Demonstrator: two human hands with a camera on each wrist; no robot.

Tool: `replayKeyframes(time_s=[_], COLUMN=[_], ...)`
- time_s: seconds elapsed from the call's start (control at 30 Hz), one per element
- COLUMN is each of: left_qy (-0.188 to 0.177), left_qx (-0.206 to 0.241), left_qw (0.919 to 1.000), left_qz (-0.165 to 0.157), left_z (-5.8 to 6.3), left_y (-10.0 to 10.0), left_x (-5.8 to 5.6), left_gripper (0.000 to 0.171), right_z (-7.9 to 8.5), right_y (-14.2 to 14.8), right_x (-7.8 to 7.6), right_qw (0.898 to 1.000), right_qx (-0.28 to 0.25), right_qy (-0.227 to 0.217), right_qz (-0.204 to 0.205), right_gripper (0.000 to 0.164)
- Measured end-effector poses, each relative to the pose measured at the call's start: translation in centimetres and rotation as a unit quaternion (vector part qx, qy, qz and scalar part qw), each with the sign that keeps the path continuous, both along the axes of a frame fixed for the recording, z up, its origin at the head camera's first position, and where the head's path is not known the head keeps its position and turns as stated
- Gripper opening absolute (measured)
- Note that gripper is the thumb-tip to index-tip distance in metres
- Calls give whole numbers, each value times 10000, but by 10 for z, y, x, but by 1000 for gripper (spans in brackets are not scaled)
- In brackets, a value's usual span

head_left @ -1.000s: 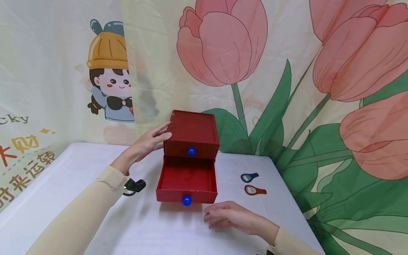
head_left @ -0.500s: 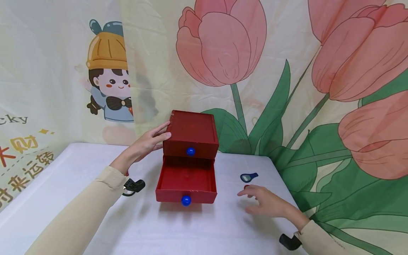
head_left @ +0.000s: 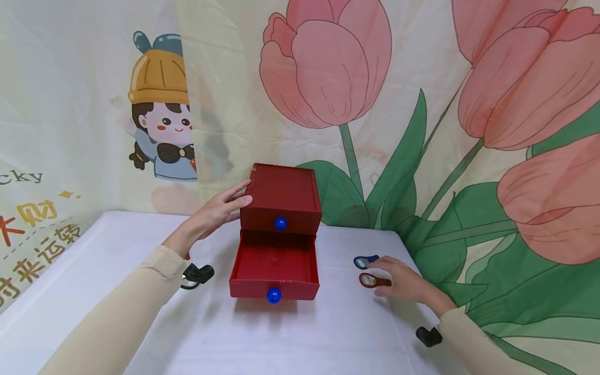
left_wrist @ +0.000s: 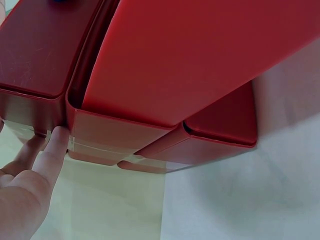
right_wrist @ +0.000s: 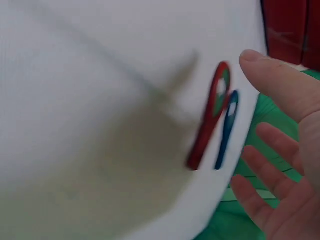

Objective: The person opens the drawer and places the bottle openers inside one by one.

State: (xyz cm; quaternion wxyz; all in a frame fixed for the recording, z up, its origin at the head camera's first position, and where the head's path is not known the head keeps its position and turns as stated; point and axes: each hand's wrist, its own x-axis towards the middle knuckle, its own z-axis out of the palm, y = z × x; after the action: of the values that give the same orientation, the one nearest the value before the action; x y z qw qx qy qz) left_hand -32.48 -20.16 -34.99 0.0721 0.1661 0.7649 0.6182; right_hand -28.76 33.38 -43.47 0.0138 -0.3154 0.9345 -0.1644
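Observation:
A small red drawer cabinet (head_left: 284, 188) with blue knobs stands mid-table in the head view. One of its lower drawers (head_left: 276, 260) is pulled out, and its visible floor is bare. My left hand (head_left: 216, 212) rests its fingers against the cabinet's left side; in the left wrist view, fingertips (left_wrist: 59, 137) touch the side wall. Over at the right, my right hand (head_left: 404, 278) hovers with spread fingers beside a red magnifying glass (head_left: 369, 280) and a blue magnifying glass (head_left: 361, 262). The right wrist view shows its thumb and fingers apart, gripping nothing.
A white cloth covers the table (head_left: 328, 338). Behind it hangs a printed curtain (head_left: 328, 73) with tulips and a cartoon figure. Black wrist devices (head_left: 200, 274) show beneath the sleeves. The pulled-out drawer juts toward the front.
My right hand has moved from in front of the open drawer rightward, then forward to the two magnifying glasses. My left hand and the cabinet have stayed in place.

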Motion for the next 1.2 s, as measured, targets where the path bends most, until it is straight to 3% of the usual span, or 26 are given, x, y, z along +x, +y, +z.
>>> replayKeyframes(time_s=[0.2,0.43,0.87,1.2], left_qy=[-31,-28,-24,-45], left_qx=[-19,-56,-104,-111], left_qw=[10000,10000,9999,9999], left_qz=[-8,56,45,87], left_z=[1,3,2,0], left_y=[2,2,1,0], left_x=[0,0,-2,0], left_gripper=[83,82,84,84], right_z=[-18,-31,-40,-34], right_y=[12,15,3,-3], right_x=[-11,-18,-14,-10], right_qw=[9996,9978,9931,9945], right_qx=[-126,-336,-760,-718], right_qy=[-220,-499,-644,-652], right_qz=[-128,-289,-614,-382], right_gripper=[65,55,40,41])
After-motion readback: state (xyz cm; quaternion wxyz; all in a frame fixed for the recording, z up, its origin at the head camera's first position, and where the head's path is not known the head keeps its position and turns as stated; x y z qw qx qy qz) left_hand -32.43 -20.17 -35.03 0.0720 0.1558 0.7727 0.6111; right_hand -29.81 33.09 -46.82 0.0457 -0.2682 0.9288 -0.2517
